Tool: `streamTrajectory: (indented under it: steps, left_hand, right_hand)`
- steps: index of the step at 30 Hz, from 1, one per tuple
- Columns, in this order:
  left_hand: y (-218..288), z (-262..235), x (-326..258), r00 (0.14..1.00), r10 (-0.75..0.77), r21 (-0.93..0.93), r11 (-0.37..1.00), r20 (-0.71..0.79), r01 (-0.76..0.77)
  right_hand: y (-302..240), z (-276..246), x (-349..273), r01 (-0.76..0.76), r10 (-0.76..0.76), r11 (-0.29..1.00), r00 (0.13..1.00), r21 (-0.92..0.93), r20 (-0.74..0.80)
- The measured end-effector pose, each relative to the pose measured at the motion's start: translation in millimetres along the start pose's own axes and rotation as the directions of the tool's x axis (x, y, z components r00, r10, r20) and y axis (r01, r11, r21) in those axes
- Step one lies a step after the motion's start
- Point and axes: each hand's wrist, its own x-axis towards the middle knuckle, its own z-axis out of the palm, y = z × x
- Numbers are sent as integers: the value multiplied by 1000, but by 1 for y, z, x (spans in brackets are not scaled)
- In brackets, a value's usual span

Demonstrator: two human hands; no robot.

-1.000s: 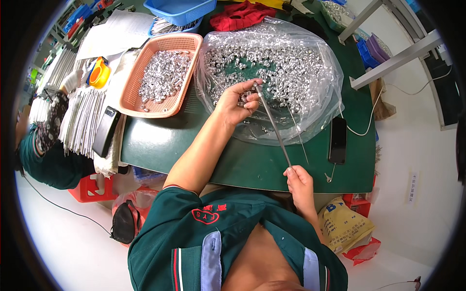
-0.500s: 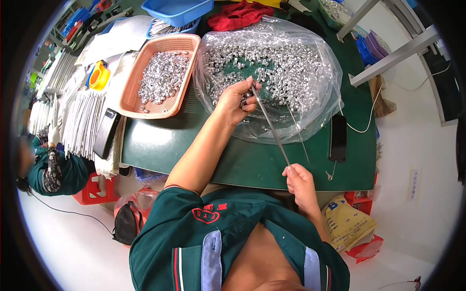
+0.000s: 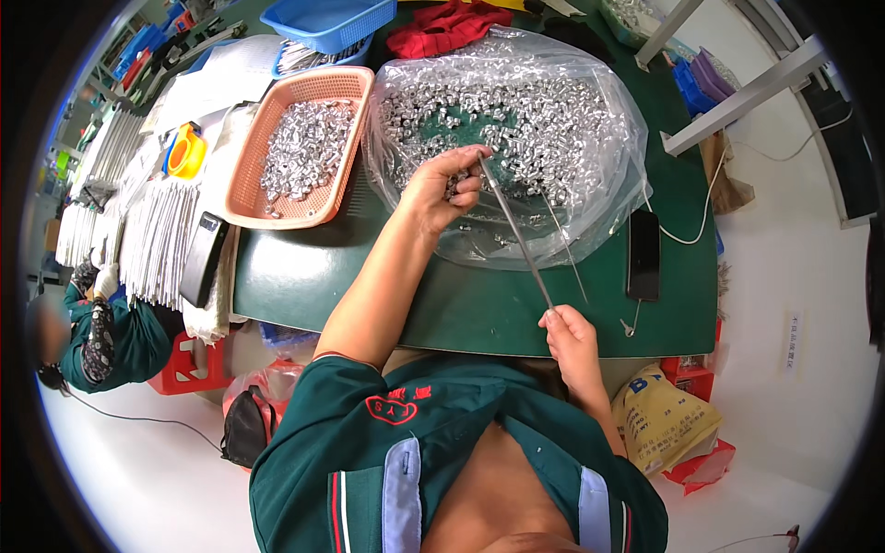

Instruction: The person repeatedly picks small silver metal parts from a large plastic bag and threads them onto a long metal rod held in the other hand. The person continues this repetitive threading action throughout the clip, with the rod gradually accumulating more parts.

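Note:
A thin grey metal rod (image 3: 518,235) slants between my two hands. My right hand (image 3: 570,336) is closed on its lower end, near the table's front edge. At the rod's upper end, the thumb and forefinger of my left hand (image 3: 442,189) pinch together. Its other fingers curl round several small silver metal parts (image 3: 454,184). Below that hand spreads a clear plastic bag (image 3: 516,253), opened out over the table and covered with loose parts (image 3: 562,129) of the same kind. Whether a part sits on the rod's tip is too small to tell.
An orange basket (image 3: 236,175) of the same parts stands left of the bag. A thin rod (image 3: 564,241) lies at the bag's near edge, by a black phone (image 3: 643,256). Bundled white strips (image 3: 164,244) and a dark case (image 3: 204,258) lie left; a co-worker (image 3: 120,341) sits beyond.
My left hand has shifted slightly left, and its fingers have closed in more at the rod's upper end. The rod and my right hand are nearly still. The whole view has shifted a little.

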Motion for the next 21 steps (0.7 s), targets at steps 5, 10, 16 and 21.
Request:
streamTrajectory:
  steps: [5, 10, 16, 21]
  left_hand:
    - [0, 3, 1, 998, -15, 97, 995, -66, 21]
    - [-14, 5, -2, 998, -62, 220, 974, 11, 58]
    - [-7, 11, -2, 991, -124, 68, 990, -52, 127]
    - [0, 5, 0, 994, -70, 66, 995, -89, 76]
  right_hand:
    - [8, -2, 1, 124, -142, 975, 986, -186, -85]
    - [0, 5, 2, 53, -53, 999, 998, -5, -26]
    - [-4, 2, 6, -11, 11, 984, 1000, 178, 1]
    - [-1, -4, -2, -36, 31, 984, 999, 173, 32]
